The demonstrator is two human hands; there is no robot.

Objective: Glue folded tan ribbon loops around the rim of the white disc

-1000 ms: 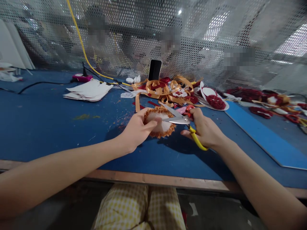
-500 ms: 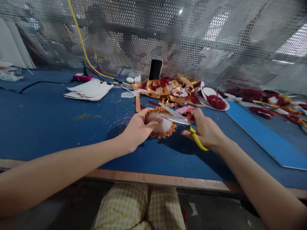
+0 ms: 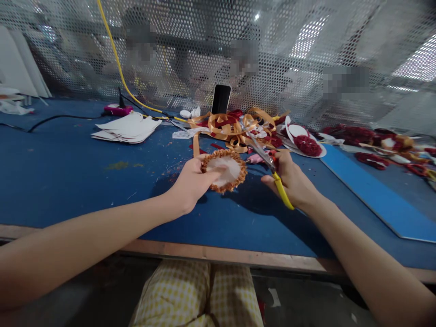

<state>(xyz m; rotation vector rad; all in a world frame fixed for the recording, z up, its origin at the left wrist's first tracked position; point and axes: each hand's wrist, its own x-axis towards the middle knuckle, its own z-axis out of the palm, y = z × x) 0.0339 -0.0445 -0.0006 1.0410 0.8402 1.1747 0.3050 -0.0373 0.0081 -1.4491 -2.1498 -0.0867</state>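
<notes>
My left hand (image 3: pixel 195 181) grips a round white disc (image 3: pixel 232 171) edged with gathered orange-brown ribbon, thumb on the white face. To its right, my right hand (image 3: pixel 288 179) is closed on scissors with yellow and red handles (image 3: pixel 282 190). Their blades point up and left, away from the disc. Just behind the scissors lies a pink tool (image 3: pixel 257 158), partly covered. A heap of gold and dark red ribbon (image 3: pixel 221 127) spreads beyond both hands.
A phone (image 3: pixel 221 98) stands against the perforated metal screen (image 3: pixel 190 54). White sheets (image 3: pixel 127 128) lie stacked at the left, near a pink power strip (image 3: pixel 117 110). White discs with red trim (image 3: pixel 306 144) and a blue board (image 3: pixel 374 195) are at the right. People show dimly behind the screen.
The scissors have swung up and away from the disc, and their blades look closer together. The disc has shifted slightly left and up in my left hand.
</notes>
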